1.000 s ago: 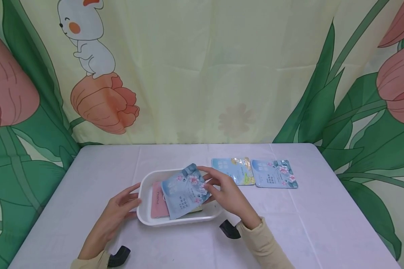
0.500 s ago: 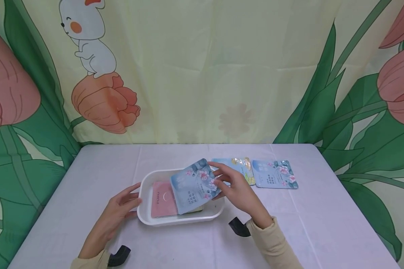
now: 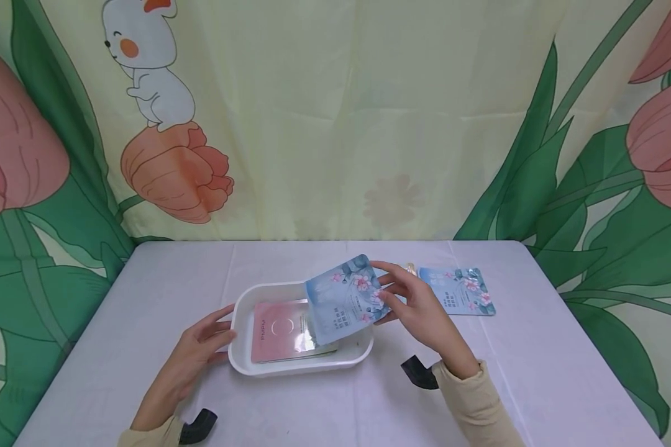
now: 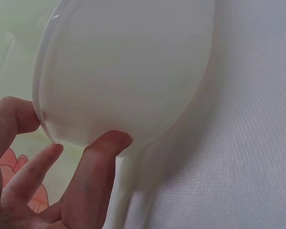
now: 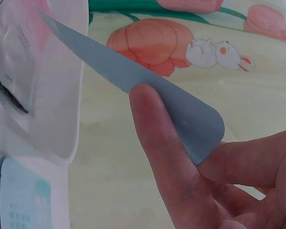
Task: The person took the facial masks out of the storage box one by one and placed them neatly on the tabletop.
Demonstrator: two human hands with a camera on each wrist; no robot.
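My right hand (image 3: 419, 304) pinches a blue sheet mask packet (image 3: 343, 304) with pink flowers along its right edge. The packet is raised and tilted over the right part of a white tray (image 3: 243, 340); the right wrist view shows it nearly edge-on between thumb and fingers. A pink packet (image 3: 274, 335) lies in the tray, with the edge of another packet peeking out beneath it. Against the tray's left end rests my left hand (image 3: 198, 341). Its fingertips touch the rim and outer wall in the left wrist view, fingers spread.
A matching blue floral packet (image 3: 461, 292) lies flat at the back right of the table (image 3: 548, 347). Beside it, a gold-and-blue packet is mostly hidden behind my right hand. A printed curtain (image 3: 313, 155) hangs behind the table.
My right hand has drawn the blue packet right and up, uncovering more of the pink packet in the tray. It now hides most of the gold-and-blue packet. My left hand stays put.
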